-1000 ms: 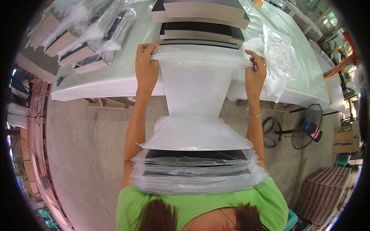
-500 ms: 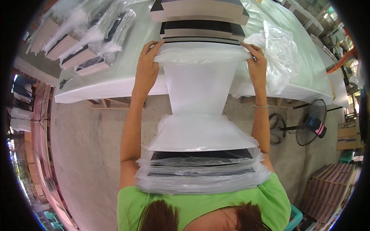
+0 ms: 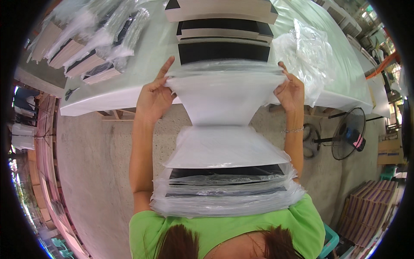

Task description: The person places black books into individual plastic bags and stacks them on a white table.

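Observation:
My left hand pinches the far left corner of a clear plastic sleeve, its index finger stretched out beyond it. The opposite corner is held by my right hand. The sleeve lies over a white panel that narrows toward me and overhangs the table edge. Just past the sleeve's bunched far edge is a flat black panel. Closer to my body, several plastic-wrapped black panels are stacked beneath a white, plastic-covered sheet.
Stacked thick black-and-cream panels stand farther back on the covered table. Plastic-wrapped stacks lie left, near scissors. Loose clear plastic lies right. A fan stands on the floor at right.
Both hands have drawn back toward me and spread slightly apart with the sleeve's edge. More of the black panel beyond it now shows. My left index finger has lifted away.

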Tool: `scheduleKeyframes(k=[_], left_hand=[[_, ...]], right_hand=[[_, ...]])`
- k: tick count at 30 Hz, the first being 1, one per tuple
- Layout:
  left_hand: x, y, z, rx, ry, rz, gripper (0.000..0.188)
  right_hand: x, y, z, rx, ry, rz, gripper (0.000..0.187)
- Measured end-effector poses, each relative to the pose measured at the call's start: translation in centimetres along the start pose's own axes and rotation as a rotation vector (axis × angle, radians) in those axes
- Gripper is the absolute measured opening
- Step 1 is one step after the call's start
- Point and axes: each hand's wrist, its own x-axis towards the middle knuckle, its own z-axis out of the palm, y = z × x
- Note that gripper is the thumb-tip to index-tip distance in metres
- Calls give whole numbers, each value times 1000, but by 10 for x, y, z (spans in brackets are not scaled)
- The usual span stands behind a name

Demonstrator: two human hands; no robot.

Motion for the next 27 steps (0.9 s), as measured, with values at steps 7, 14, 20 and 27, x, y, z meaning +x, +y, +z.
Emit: scheduleKeyframes(k=[7, 14, 20, 27], left_hand=[[-50, -57, -70, 346, 213, -227, 49], [-56, -141, -153, 606, 438, -271, 28], [-30, -218, -235, 924, 435, 76, 17], [-35, -216, -213, 737, 593, -127, 18]], right_hand=[[-61, 31, -38, -519, 316, 232, 32], [-87, 76, -112, -414, 502, 427, 34], [-92, 118, -209, -842, 602, 224, 22], [-23, 30, -95, -2045, 613, -875, 8]])
